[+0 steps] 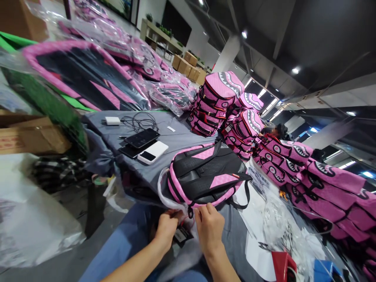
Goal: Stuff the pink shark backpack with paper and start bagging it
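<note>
A pink and black backpack lies on the grey-covered table with its shoulder straps facing up. Just below its near edge, my left hand is closed in a pinch; what the fingertips hold is hidden. My right hand pinches beside a black zipper pull, at the end of a thin red string. Between my hands a black hang tag with a white label dangles under the string. Clear plastic wrap curls around the backpack's left side.
Phones, a white power bank and a charger lie on the table. Stacked pink backpacks stand behind; plastic-wrapped ones are at left. Pliers, a red box and paper sit at right.
</note>
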Available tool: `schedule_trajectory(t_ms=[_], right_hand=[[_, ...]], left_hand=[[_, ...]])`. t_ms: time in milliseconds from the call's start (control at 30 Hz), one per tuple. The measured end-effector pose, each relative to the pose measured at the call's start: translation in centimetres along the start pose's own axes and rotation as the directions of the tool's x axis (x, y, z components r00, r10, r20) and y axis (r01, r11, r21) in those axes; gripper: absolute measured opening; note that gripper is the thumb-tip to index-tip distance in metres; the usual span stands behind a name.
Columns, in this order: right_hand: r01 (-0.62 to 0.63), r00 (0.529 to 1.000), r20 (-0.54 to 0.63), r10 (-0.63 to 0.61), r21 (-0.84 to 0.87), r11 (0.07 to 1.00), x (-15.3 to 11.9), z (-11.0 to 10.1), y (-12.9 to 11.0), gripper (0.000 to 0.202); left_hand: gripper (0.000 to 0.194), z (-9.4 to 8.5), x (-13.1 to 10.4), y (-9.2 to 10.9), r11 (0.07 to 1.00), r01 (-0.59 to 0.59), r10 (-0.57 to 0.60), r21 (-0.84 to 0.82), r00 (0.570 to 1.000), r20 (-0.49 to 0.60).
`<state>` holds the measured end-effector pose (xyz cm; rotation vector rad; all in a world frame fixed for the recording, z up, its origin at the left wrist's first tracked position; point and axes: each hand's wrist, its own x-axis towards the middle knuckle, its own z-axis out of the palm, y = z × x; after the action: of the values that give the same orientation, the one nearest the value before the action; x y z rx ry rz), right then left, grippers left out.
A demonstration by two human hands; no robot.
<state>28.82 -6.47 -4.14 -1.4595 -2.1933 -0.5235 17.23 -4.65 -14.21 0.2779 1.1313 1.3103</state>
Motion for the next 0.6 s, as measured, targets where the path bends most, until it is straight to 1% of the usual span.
schedule_trajectory(t_ms=[67,133,267,400,433,533,600], right_hand=[[0.021,1.0,-0.008,-0.021,-0.053,0.998,0.4,0.4,-1.0,0.025],[0.033,0.999,-0.007,-0.034,-0.061,0.998,0.2,1.2,-1.9,0.023],[0.047,0.999,-0.004,-0.047,-0.035,0.998,-1.3,2.9,-3.0,0.023],[0.022,1.0,0.003,-0.022,0.032,0.999,-2.5,3.0,-3.2,0.011],[0.001,1.0,0.006,-0.002,0.056,0.998,-2.7,3.0,-3.3,0.013],[-0.08,0.997,-0.015,0.082,0.087,0.993,-3.4,3.1,-4.3,0.019],[-0.1,0.995,0.012,0.1,0.031,0.994,-4.1,3.4,-5.3,0.014]], left_hand=[[0.037,-0.2,-0.5,0.3,0.999,0.047,-0.047,-0.016,0.999,0.001],[0.036,-0.5,-1.2,0.6,0.997,0.075,-0.074,-0.037,0.997,0.018],[0.036,-0.8,-2.5,1.6,0.994,0.077,-0.072,-0.08,0.995,0.066],[0.042,-0.7,-3.2,2.8,0.993,0.06,-0.054,-0.106,0.997,0.057],[0.044,-0.8,-3.3,3.0,0.993,0.054,-0.048,-0.109,0.997,0.06],[0.052,-1.9,-3.6,2.7,0.993,0.06,-0.049,-0.101,0.993,0.104],[0.058,-2.6,-3.4,1.8,0.998,0.055,-0.051,-0.033,0.99,0.129]])
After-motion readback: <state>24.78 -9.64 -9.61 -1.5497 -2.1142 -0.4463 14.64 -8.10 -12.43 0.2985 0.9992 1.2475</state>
